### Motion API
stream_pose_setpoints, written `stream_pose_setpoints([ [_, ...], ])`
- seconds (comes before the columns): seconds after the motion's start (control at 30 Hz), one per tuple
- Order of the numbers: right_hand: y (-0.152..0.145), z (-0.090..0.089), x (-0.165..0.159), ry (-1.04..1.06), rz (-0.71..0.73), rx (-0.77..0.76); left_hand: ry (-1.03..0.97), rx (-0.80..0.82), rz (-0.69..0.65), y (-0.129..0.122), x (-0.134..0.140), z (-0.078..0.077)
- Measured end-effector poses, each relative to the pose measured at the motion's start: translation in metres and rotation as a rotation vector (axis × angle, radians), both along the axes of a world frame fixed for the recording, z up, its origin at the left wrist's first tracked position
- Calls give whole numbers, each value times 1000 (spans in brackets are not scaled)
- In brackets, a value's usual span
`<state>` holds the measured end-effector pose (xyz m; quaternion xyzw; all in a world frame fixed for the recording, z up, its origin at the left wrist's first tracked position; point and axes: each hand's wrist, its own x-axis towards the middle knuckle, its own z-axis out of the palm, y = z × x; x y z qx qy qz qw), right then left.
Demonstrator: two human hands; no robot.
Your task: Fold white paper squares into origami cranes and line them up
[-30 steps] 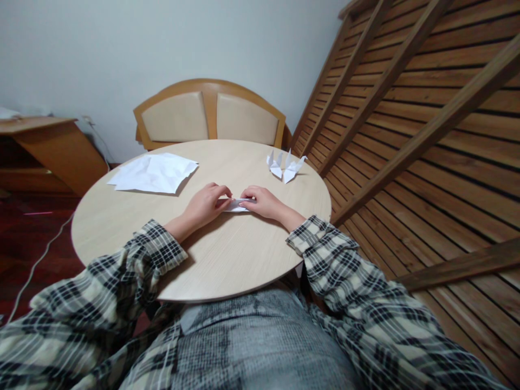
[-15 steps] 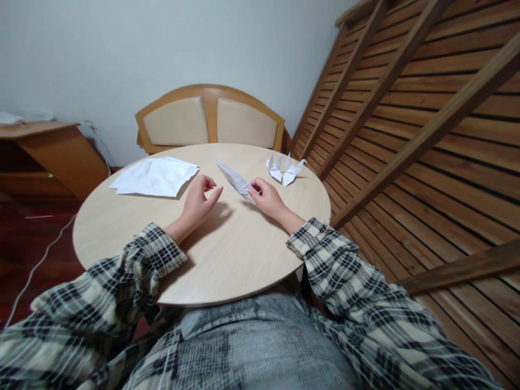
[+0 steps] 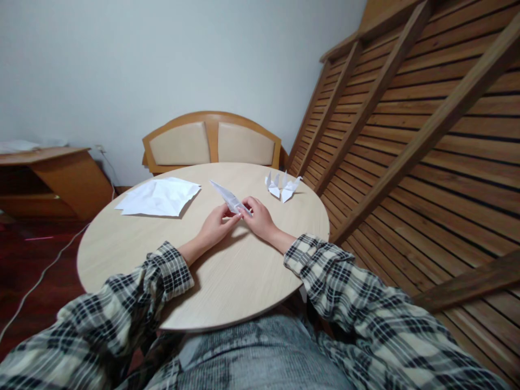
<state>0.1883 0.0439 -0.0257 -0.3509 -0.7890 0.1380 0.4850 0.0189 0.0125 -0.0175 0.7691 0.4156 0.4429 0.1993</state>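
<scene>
Above the middle of the round table (image 3: 227, 295), both hands meet at the near end of a folded white paper (image 3: 225, 196), long and pointed like a half-made origami piece. My right hand (image 3: 260, 219) is closed on it, thumb and fingers pinching its lower right end. From the left, my left hand (image 3: 217, 225) grips the same end, its thumb and fingertips pressed against the lower edge. The paper's sharp tip points away to the upper left. Two white paper cranes (image 3: 290, 188) stand beyond my right hand, side by side.
White paper sheets (image 3: 160, 196) lie stacked at the table's far left. Behind the table rises a wooden headboard (image 3: 213, 138) with cream panels. A slatted wooden wall (image 3: 406, 146) slants along the right. At left stand a wooden desk (image 3: 69, 173) and a white cable (image 3: 44, 271) on the floor.
My left hand has moved right and closed on the paper, which it was apart from before. My right hand still holds the paper. The view has tipped up slightly.
</scene>
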Motion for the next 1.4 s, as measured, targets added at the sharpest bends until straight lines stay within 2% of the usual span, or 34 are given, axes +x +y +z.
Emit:
stream_pose_setpoints([
  [0.1,1,-1,-6,-3,-5,48,-2,42,52,3,3,-1],
  [0.33,16,1,-22,75,-104,39,-107,99,172,24,12,-8],
  [0.53,35,1,-39,178,-168,-1,-275,38,250,45,20,-9],
  [0.7,38,1,-44,195,-98,-15,-441,-42,297,54,12,-8],
  [0.83,33,3,-40,200,-71,-17,-536,-44,258,53,6,-5],
  [1.07,36,3,-36,240,-50,-27,-382,92,276,47,3,-2],
  [1.17,39,1,-36,242,-48,-22,-376,102,240,47,2,-2],
  [1.4,40,-1,-35,270,10,-87,-348,128,270,50,-3,-2],
])
